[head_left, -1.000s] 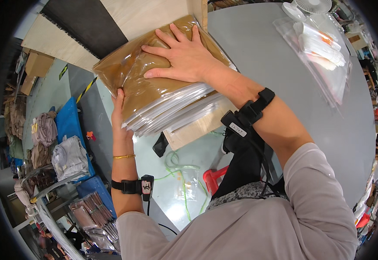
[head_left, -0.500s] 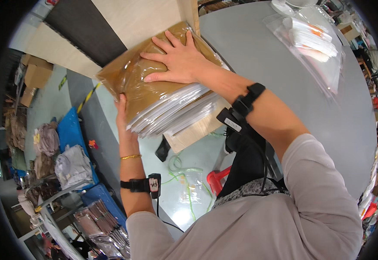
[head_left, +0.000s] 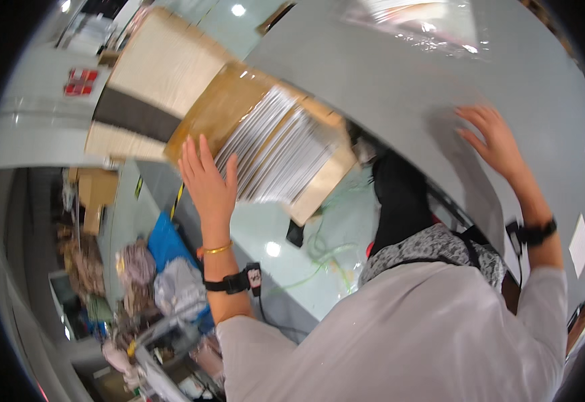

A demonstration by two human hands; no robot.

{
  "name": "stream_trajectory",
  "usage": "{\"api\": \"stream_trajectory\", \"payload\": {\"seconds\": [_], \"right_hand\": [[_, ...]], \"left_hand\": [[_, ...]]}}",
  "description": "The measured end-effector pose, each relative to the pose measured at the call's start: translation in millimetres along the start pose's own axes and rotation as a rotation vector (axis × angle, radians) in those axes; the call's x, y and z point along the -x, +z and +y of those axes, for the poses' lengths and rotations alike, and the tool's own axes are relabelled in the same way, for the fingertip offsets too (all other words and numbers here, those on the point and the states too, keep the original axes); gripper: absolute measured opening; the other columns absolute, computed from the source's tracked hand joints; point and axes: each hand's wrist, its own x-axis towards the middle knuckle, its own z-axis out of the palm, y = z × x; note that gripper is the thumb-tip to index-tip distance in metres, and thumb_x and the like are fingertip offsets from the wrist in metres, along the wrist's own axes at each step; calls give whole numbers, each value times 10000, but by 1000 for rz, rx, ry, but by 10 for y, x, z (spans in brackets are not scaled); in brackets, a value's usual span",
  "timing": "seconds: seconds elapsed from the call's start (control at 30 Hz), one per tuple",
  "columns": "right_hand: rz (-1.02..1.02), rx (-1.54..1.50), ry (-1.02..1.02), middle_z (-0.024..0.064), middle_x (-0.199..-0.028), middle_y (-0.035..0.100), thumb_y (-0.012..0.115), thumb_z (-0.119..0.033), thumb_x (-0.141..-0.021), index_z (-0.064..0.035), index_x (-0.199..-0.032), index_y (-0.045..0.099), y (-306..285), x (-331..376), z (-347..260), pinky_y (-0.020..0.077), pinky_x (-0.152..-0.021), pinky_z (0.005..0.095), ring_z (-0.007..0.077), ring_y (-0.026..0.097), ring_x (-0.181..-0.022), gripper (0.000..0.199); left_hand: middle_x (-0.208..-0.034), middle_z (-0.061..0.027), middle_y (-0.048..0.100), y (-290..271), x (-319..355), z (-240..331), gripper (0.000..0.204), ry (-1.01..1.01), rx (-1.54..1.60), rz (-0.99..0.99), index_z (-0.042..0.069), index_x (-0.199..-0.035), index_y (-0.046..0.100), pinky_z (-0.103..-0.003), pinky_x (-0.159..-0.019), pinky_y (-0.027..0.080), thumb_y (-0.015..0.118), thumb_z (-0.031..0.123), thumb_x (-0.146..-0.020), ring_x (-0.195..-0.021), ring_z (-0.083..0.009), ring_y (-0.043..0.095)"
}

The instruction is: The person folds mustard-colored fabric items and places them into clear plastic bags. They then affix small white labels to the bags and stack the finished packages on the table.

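Note:
A stack of flat packs in clear plastic (head_left: 275, 147), with white edges and brown faces, leans in a pale wooden holder (head_left: 322, 181) beside the table. My left hand (head_left: 208, 181) rests at the left side of the stack with fingers stretched out; they seem to touch its brown face. Well to the right, my right hand (head_left: 493, 144) hovers over the grey table (head_left: 399, 94), fingers apart and nothing in them. The right fingertips are smeared by motion.
A clear bag with white contents (head_left: 420, 20) lies on the table's far part. A dark stripe (head_left: 135, 114) crosses the wooden panel at the left. Green cord (head_left: 319, 251) lies on the floor. Cloth bundles (head_left: 178, 288) and cartons (head_left: 98, 191) stand farther left.
My right hand has left the top of the stack and swung right over the table. My left hand has shifted onto the stack's left side. The view has turned and tilted.

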Motion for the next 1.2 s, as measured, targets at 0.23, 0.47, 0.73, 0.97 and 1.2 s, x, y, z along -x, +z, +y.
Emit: {"api": "stream_trajectory", "payload": {"seconds": [0.23, 0.47, 0.73, 0.97, 1.2], "right_hand": [[-40, 597, 1195, 87, -1732, 309, 545, -506, -1067, -267, -1654, 375, -686, 4220, 1087, 176, -1257, 658, 306, 273, -1603, 656], [216, 480, 887, 204, -1600, 471, 735, -211, -962, -53, -1454, 572, -722, 3509, 1175, 367, -1196, 511, 434, 479, -1412, 542], [-29, 159, 704, 184, -1647, 420, 579, -269, -982, -43, -1515, 525, -470, 1761, 691, 164, -1300, 578, 409, 314, -1562, 582], [-105, 202, 680, 191, -1662, 399, 516, -320, -1012, -50, -1550, 489, -426, 1899, 801, 161, -1295, 595, 419, 289, -1575, 602], [-46, 234, 646, 169, -1673, 392, 540, -267, -1016, -59, -1550, 499, -414, 1855, 741, 170, -1303, 563, 385, 296, -1577, 575]], "left_hand": [[-1546, -317, 441, 73, -773, 1099, 630, 158, 230, 77, -10, -1522, 469, -594, -1181, 358, 700, 263, -1003, -1430, -516, 418], [-1525, -264, 501, 746, -2554, 2727, 724, 393, 581, -8, 5, -1488, 507, -503, -1113, 457, 787, 363, -924, -1366, -446, 503], [-1589, -294, 407, 1790, -4623, 3530, 1259, 351, 55, -174, 127, -1633, 349, -509, -1163, 407, 866, 717, -649, -1441, -483, 431], [-1211, -236, 665, 1847, -4759, 3781, 938, 256, 271, -354, 156, -1487, 486, -523, -1004, 484, 832, 577, -723, -1154, -400, 659], [-1115, -231, 701, 1096, -4043, 3286, 672, 142, 373, -236, 109, -1287, 571, -464, -903, 550, 816, 371, -720, -1055, -402, 697]]}}
